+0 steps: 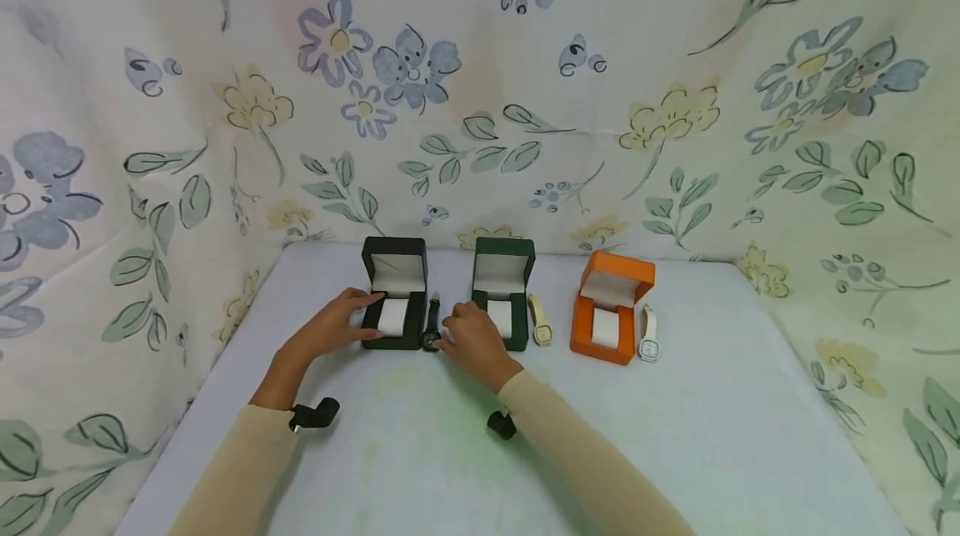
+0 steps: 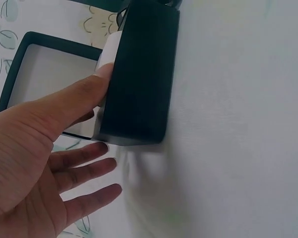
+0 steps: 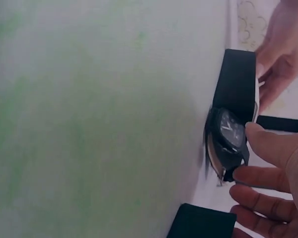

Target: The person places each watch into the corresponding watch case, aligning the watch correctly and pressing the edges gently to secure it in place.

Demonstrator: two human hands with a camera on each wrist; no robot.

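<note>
A black watch box (image 1: 416, 323) stands with its lid up and a white cushion (image 1: 393, 318) inside. My left hand (image 1: 333, 328) spans its left side, thumb at the front rim and fingers toward the back; in the left wrist view the lower fingers (image 2: 92, 201) are stretched out beside the box. Just right of that box is a black wristwatch (image 1: 432, 328) with a dark dial. My right hand (image 1: 476, 340) pinches the watch between thumb and index finger, the other fingers loosely bent. In the right wrist view the watch face (image 3: 231, 129) is tilted toward the camera.
A green watch box (image 1: 517, 336) with raised lid stands partly behind my right hand, with a cream-yellow watch (image 1: 540, 323) beside it. Farther right are an open orange box (image 1: 622, 344) and a white watch (image 1: 649, 336). Floral cloth (image 1: 480, 144) hangs behind the white table (image 1: 420, 453).
</note>
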